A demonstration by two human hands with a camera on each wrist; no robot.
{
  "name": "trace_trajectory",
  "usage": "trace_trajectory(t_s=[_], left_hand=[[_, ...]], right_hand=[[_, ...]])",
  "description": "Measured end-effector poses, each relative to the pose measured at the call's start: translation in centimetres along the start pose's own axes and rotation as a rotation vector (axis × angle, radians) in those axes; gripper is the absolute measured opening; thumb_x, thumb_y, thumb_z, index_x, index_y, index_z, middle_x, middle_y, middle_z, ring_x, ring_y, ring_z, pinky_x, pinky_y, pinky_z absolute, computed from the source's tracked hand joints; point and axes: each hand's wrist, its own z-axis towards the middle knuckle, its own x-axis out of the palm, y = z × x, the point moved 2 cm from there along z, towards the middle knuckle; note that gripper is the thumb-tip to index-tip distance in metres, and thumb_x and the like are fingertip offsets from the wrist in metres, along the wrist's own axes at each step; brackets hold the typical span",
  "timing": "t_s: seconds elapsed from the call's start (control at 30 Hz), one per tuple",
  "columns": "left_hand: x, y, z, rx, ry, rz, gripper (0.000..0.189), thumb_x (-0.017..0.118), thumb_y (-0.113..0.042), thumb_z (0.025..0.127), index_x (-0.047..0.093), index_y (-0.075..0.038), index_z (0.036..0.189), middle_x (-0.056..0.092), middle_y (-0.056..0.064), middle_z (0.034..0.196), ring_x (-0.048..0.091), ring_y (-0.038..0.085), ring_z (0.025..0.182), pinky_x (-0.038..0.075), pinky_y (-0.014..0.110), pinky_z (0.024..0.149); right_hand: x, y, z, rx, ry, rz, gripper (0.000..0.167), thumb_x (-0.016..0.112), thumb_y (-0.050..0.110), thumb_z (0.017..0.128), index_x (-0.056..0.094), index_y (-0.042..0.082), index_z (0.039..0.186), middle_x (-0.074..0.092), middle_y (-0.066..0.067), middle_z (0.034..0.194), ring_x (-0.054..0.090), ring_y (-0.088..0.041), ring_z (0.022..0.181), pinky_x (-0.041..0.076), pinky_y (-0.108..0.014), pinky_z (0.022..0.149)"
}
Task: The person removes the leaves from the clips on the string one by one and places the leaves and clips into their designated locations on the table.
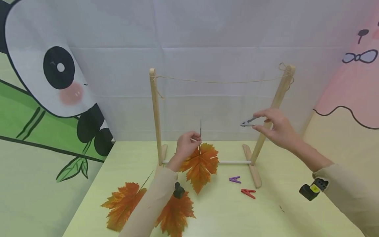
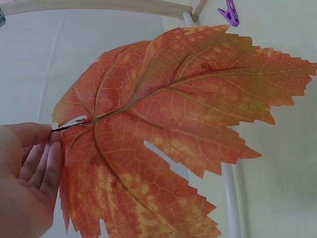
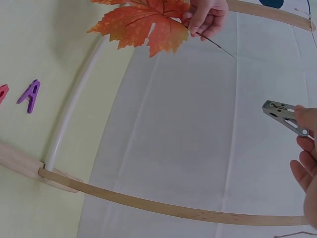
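My left hand (image 1: 187, 144) pinches the thin dark stem of an orange maple leaf (image 1: 202, 167), which hangs down in front of the wooden frame. In the left wrist view the leaf (image 2: 163, 99) fills the middle, its stem between thumb and fingers. To the right, my right hand (image 1: 278, 126) is raised and pinches a grey clothespin (image 1: 247, 122) by its handle ends. The right wrist view shows the clothespin (image 3: 286, 117) pointing left, toward the frame's middle. A string (image 1: 219, 82) is tied between the two posts, above both hands.
Two more maple leaves (image 1: 125, 204) lie at the table's front left, one partly behind my left sleeve. A purple clothespin (image 1: 235, 179) and a red clothespin (image 1: 248, 193) lie near the frame's right foot (image 1: 255, 176). A white rod (image 1: 235, 162) joins the posts low down.
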Motion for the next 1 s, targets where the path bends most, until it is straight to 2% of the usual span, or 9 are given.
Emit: trace_trajectory(t_s=[0.33,0.53,0.7,0.83,0.93,1.0], left_hand=[[-0.5,2.0,-0.9,-0.082,0.038,-0.036,0.010,0.068,-0.007,0.079,0.066,-0.006,0.089,0.066,0.005,0.081,0.063,0.018,0.070,0.052,0.028,0.062],[-0.5,3.3,-1.5,-0.118,0.069,-0.065,0.011,0.069,-0.005,0.078,0.067,-0.003,0.088,0.066,0.006,0.082,0.064,0.019,0.071,0.052,0.028,0.062],[-0.6,3.6,-2.2,-0.106,0.080,-0.062,0.011,0.068,-0.004,0.077,0.067,-0.001,0.088,0.067,0.008,0.080,0.064,0.019,0.069,0.052,0.028,0.061],[-0.8,3.7,-2.8,-0.137,0.092,-0.071,0.011,0.069,-0.005,0.077,0.067,-0.002,0.088,0.067,0.007,0.080,0.064,0.018,0.069,0.052,0.028,0.061],[-0.9,4.0,-3.2,-0.165,0.089,-0.082,0.012,0.069,-0.005,0.077,0.067,-0.003,0.088,0.067,0.006,0.080,0.064,0.017,0.069,0.052,0.027,0.061],[-0.9,4.2,-3.5,-0.156,0.071,-0.077,0.012,0.070,-0.004,0.076,0.067,-0.002,0.088,0.067,0.007,0.080,0.064,0.018,0.069,0.052,0.027,0.060]], right_hand=[[0.8,-0.3,-1.2,0.054,0.018,0.004,0.036,0.074,-0.007,0.065,0.063,-0.003,0.099,0.063,-0.011,0.096,0.049,-0.016,0.088,0.041,-0.013,0.068],[1.2,-0.3,-1.7,0.081,0.036,-0.002,0.035,0.074,-0.005,0.067,0.063,-0.001,0.100,0.063,-0.010,0.096,0.047,-0.012,0.084,0.043,-0.018,0.067],[1.5,-0.4,-2.4,0.099,0.057,0.000,0.034,0.074,-0.004,0.068,0.063,0.000,0.100,0.062,-0.009,0.096,0.045,-0.009,0.084,0.044,-0.019,0.066],[1.8,-0.6,-3.0,0.090,0.061,0.009,0.035,0.074,-0.004,0.067,0.063,0.000,0.100,0.062,-0.009,0.097,0.044,-0.009,0.085,0.044,-0.021,0.066],[2.1,-0.9,-3.4,0.085,0.062,0.010,0.035,0.074,-0.005,0.067,0.063,-0.001,0.100,0.062,-0.009,0.097,0.045,-0.009,0.086,0.043,-0.016,0.066],[2.3,-1.0,-3.6,0.088,0.066,0.013,0.035,0.074,-0.006,0.066,0.063,-0.001,0.099,0.062,-0.010,0.097,0.045,-0.009,0.086,0.043,-0.014,0.067]])
